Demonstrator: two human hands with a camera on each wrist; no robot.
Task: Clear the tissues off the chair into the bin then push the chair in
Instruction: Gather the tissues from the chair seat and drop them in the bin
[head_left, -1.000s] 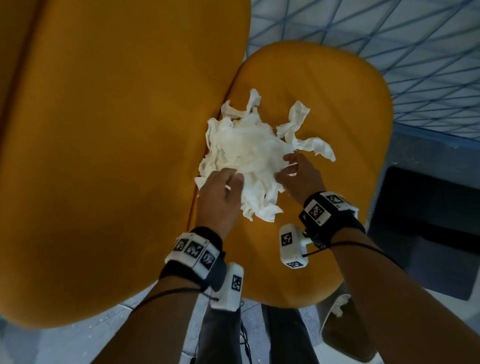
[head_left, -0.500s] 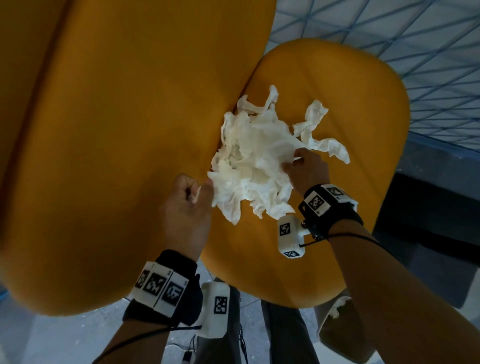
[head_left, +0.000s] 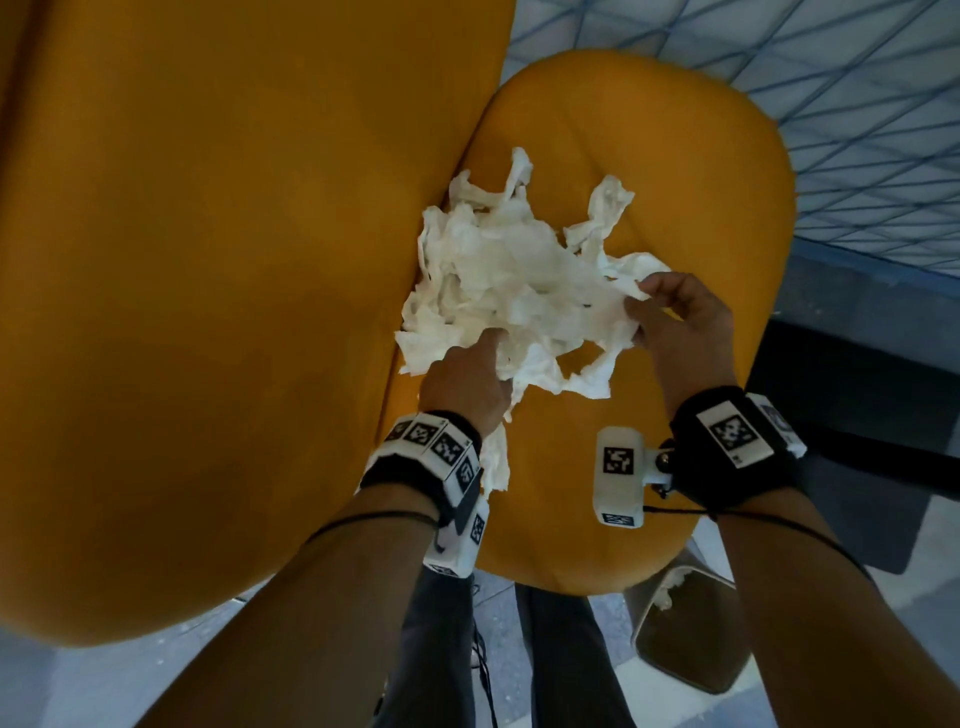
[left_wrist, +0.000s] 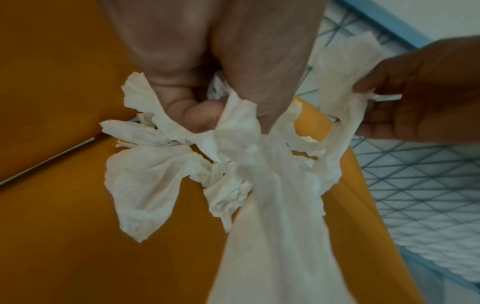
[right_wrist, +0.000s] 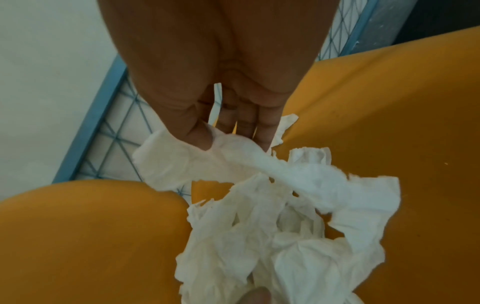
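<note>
Looking down from your head, nearest you are your own legs in grey trousers (head_left: 441, 649), and just to their right on the floor stands the bin (head_left: 691, 660), open-topped, with a scrap of white tissue caught at its rim. Your wrists carry black bands with white square-patterned marker tags (head_left: 730, 434) (no readable words or brand on any of them).

Above those, your left hand (head_left: 465, 384) is curled round a bunch of the tissues (head_left: 519, 291); the left wrist view shows the fingers (left_wrist: 197, 115) folded into the paper, with a long sheet trailing down from the fist. Your right hand (head_left: 680, 327) pinches the right edge of the same heap between thumb and fingers (right_wrist: 249, 123), the other fingers fairly straight.

That crumpled white heap lies on the yellow seat of the chair (head_left: 675, 171), pushed up against the crease where seat meets backrest; whether any of it is lifted clear you cannot tell. The big yellow backrest (head_left: 208, 260) fills the left side.

Farther off, beyond the seat's far edge, lies a pale floor covering with a blue lattice pattern (head_left: 857, 130), and to the right a dark mat (head_left: 857, 415).
</note>
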